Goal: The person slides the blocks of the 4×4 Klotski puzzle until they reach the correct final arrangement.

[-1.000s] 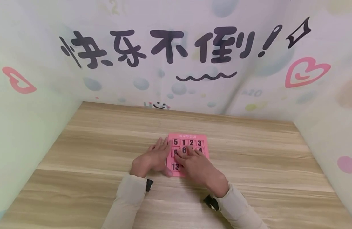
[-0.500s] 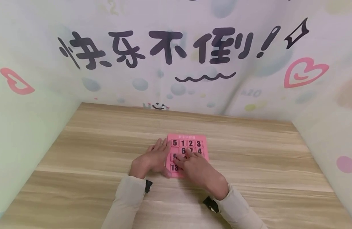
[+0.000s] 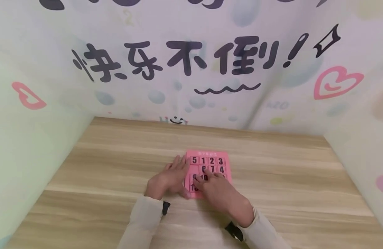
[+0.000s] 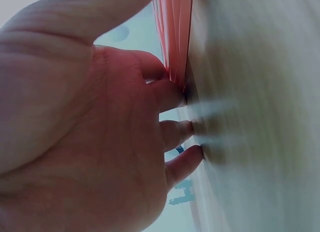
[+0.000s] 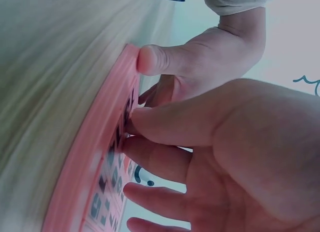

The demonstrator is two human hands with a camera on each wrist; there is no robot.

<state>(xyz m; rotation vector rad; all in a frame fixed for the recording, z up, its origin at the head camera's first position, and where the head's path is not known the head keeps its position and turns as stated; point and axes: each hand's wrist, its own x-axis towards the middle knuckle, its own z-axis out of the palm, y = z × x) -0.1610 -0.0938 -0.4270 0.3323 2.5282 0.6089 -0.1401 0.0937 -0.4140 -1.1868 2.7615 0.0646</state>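
Note:
A pink number sliding puzzle (image 3: 207, 154) lies flat on the wooden table, its black-numbered tiles facing up. The left hand (image 3: 171, 178) rests along the puzzle's left side, thumb at the near left corner and the other fingers reaching forward, their tips on the tabletop in the left wrist view. Over the puzzle's lower part lies the right hand (image 3: 221, 193). Its thumb touches near the 9 tile (image 3: 194, 177), and its index fingertip is by the 6 tile (image 3: 203, 168). A bare pink slot shows left of the 6. The lower right tiles are hidden under this hand.
The wood-grain table (image 3: 110, 155) extends around the puzzle. A white printed backdrop (image 3: 185, 97) with large black characters rises behind it, with pale side walls at left and right. Dark wrist straps (image 3: 234, 231) sit at the light sleeves.
The 9 tile has slid down one row toward the body under the right thumb, leaving the bare slot above it. The left hand stays in place. The head view has tilted up slightly.

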